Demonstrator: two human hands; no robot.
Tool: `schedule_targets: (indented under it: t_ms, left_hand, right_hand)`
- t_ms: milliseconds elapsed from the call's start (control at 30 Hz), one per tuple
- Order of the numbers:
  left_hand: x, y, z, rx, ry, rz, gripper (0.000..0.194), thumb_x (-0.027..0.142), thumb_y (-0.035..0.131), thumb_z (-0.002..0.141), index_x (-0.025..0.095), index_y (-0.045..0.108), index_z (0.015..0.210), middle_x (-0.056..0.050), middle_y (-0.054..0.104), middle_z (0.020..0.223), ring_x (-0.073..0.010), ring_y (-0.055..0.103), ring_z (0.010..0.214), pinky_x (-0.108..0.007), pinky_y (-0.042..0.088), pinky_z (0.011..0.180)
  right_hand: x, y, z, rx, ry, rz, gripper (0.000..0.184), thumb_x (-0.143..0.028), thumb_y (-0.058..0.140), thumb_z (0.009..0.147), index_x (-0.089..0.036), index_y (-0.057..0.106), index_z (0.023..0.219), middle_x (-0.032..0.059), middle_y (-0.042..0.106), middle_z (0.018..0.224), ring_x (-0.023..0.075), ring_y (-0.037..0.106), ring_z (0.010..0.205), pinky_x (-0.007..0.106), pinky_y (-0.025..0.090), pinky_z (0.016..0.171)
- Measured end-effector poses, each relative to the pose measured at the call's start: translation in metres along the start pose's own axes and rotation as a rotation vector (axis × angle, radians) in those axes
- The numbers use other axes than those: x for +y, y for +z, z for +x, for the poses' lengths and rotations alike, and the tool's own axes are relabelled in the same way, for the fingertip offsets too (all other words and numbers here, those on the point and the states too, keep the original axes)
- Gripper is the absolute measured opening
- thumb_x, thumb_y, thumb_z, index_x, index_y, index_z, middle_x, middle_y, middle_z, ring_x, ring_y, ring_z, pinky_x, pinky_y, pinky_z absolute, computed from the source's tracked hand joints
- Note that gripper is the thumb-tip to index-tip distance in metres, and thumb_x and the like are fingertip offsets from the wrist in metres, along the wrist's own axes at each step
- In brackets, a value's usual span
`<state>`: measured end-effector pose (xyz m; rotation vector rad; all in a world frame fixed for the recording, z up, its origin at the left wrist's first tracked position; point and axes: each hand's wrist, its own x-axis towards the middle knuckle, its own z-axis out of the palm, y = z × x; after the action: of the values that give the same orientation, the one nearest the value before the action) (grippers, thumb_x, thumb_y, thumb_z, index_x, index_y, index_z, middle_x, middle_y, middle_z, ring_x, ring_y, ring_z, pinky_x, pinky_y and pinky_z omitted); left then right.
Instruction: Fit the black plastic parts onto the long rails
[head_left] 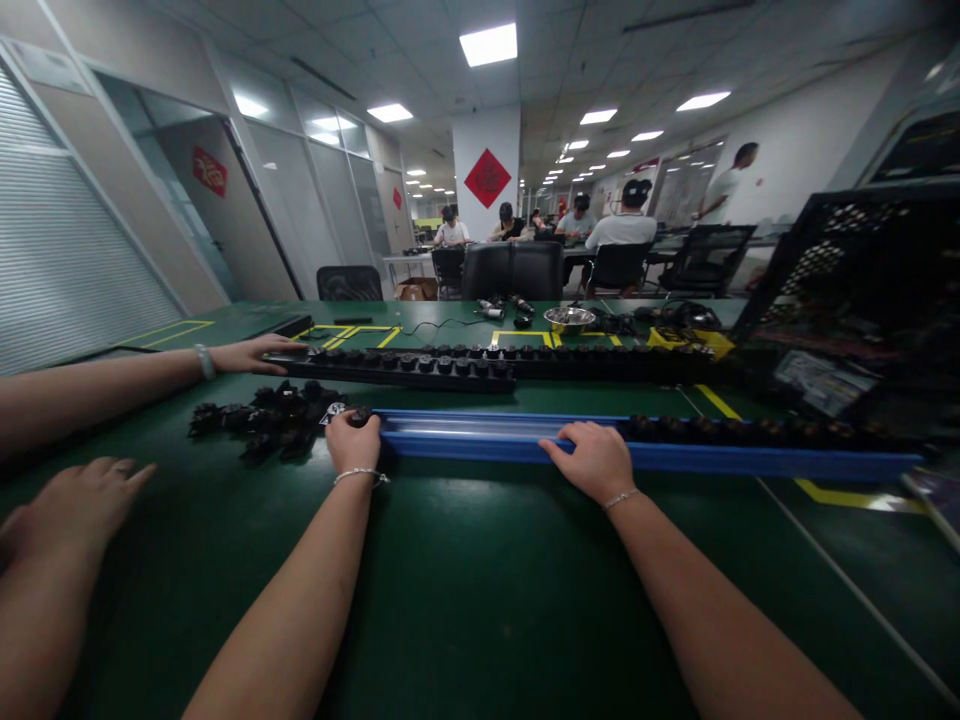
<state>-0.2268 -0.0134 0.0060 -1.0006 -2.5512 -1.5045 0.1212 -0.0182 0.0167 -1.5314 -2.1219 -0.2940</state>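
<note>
A long blue rail (465,437) lies across the table in front of me, with a row of black round parts (720,432) in its right half. At its left end, my left hand (354,442) is closed around a small black round part (361,416). My right hand (598,460) grips the rail's near edge around its middle, thumb at the front and fingers bent over the top. Left of my left hand lies a loose pile of black parts (281,418). A white-marked piece (334,411) shows beside my fingers.
A co-worker's hand (259,354) touches a black rail (405,375) of round parts behind; their other hand (90,500) is at left. Farther back are a metal bowl (570,317), cables and a yellow tray (694,342). A black perforated rack (840,260) stands right.
</note>
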Motion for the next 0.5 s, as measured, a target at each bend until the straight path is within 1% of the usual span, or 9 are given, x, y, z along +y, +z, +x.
schedule_targets:
  t_ms: [133, 333, 500]
  left_hand:
    - [-0.001, -0.001, 0.001, 0.011, 0.012, -0.015, 0.033, 0.031, 0.063, 0.066, 0.016, 0.058, 0.095, -0.009, 0.056, 0.097, -0.0251, 0.053, 0.103, -0.037, 0.040, 0.096]
    - [-0.005, -0.006, 0.011, 0.053, -0.075, -0.043, 0.035, 0.029, 0.065, 0.063, 0.016, 0.058, 0.095, -0.009, 0.055, 0.100, -0.0254, 0.053, 0.102, -0.038, 0.039, 0.096]
    - [-0.007, -0.006, 0.017, 0.044, -0.070, -0.049, 0.036, 0.031, 0.066, 0.063, 0.016, 0.059, 0.095, -0.009, 0.055, 0.102, -0.0254, 0.053, 0.103, -0.038, 0.040, 0.096]
  right_hand:
    - [0.001, 0.000, 0.000, -0.001, -0.005, 0.001, 0.035, -0.049, 0.049, 0.082, -0.020, 0.063, 0.069, 0.0023, 0.066, 0.073, 0.0180, 0.057, 0.076, 0.031, 0.029, 0.068]
    - [0.001, 0.000, 0.000, 0.002, 0.004, 0.003, 0.036, -0.050, 0.050, 0.081, -0.020, 0.062, 0.068, 0.0018, 0.066, 0.072, 0.0180, 0.058, 0.076, 0.030, 0.029, 0.068]
    - [0.001, 0.001, 0.001, 0.008, 0.008, 0.008, 0.035, -0.049, 0.050, 0.081, -0.020, 0.062, 0.068, 0.0016, 0.066, 0.072, 0.0177, 0.057, 0.075, 0.030, 0.029, 0.068]
